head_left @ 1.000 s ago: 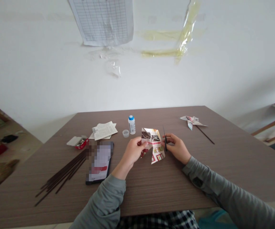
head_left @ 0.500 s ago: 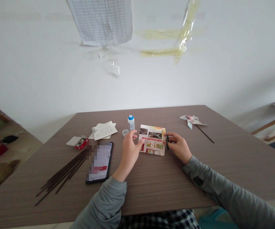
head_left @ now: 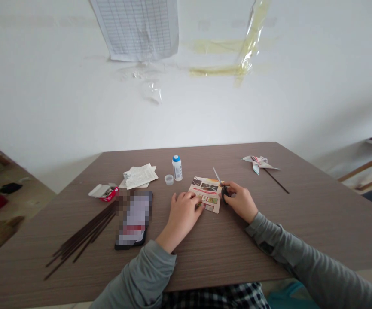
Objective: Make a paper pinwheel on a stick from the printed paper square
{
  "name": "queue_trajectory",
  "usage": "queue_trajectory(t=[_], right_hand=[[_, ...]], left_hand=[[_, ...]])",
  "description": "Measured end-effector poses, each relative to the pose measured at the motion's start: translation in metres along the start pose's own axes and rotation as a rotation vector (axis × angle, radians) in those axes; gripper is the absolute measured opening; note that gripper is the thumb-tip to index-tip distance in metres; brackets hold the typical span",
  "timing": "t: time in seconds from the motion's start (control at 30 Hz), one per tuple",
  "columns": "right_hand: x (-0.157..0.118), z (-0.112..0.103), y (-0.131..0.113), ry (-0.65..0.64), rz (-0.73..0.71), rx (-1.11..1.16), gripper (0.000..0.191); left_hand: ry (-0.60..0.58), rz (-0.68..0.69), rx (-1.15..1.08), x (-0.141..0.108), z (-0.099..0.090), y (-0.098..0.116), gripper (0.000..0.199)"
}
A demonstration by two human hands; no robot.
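A printed paper sheet (head_left: 205,194) with red, orange and brown pictures lies flat on the table, its left part under my left hand (head_left: 182,213). My fingers rest on top of the sheet and press it down, holding nothing else. My right hand (head_left: 240,201) grips a pair of scissors (head_left: 220,182) with dark handles. Their metal blades point up and to the left, just above the sheet's top edge, and look closed. Part of the handles is hidden by my fingers.
On the wooden-look table (head_left: 224,257) stand a glue bottle (head_left: 177,168) and a small clear cup (head_left: 169,180). Nearby are loose papers (head_left: 139,176), a small box (head_left: 105,192), a phone (head_left: 133,219), several dark sticks (head_left: 83,237) and a paper pinwheel (head_left: 258,164).
The sheet, held up and folded a second ago, now lies unfolded on the table. My left hand has come down onto it. The scissors have tilted, their blades now pointing up and left.
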State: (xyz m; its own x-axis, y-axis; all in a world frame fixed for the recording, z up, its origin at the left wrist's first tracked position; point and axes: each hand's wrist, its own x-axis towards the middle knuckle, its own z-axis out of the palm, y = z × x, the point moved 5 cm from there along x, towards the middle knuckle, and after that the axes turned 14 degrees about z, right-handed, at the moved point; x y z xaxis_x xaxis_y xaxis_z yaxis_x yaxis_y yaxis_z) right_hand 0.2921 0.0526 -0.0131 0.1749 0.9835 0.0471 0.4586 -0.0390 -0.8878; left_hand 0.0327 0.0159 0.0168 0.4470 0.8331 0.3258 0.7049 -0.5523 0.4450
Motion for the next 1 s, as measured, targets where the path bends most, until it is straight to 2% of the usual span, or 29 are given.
queue_trajectory(t=[0.13,0.3,0.5,0.63,0.73,0.87,1.0], right_hand=[[0.0,0.001,0.002,-0.007,0.042,0.007,0.035],[0.004,0.0,0.008,0.021,0.118,0.095,0.032],[0.006,0.005,0.011,-0.046,0.167,0.286,0.045],[0.004,0.004,0.006,-0.041,0.153,0.395,0.058],[0.002,0.0,0.003,0.009,0.162,0.474,0.068],[0.001,-0.003,0.002,0.063,0.17,0.527,0.072],[0.0,-0.004,0.001,0.101,0.161,0.563,0.075]], left_hand=[[0.005,-0.032,-0.022,0.001,-0.004,-0.006,0.016],[-0.01,-0.031,-0.015,0.001,-0.005,-0.003,0.018],[0.027,-0.048,-0.006,0.0,0.002,-0.004,0.019],[0.113,-0.049,-0.026,0.0,0.0,-0.008,0.021],[0.249,-0.076,-0.144,-0.001,-0.005,-0.014,0.018],[0.433,-0.202,-0.435,-0.002,-0.007,-0.023,0.018],[0.519,-0.412,-0.807,-0.003,0.006,-0.027,0.042]])
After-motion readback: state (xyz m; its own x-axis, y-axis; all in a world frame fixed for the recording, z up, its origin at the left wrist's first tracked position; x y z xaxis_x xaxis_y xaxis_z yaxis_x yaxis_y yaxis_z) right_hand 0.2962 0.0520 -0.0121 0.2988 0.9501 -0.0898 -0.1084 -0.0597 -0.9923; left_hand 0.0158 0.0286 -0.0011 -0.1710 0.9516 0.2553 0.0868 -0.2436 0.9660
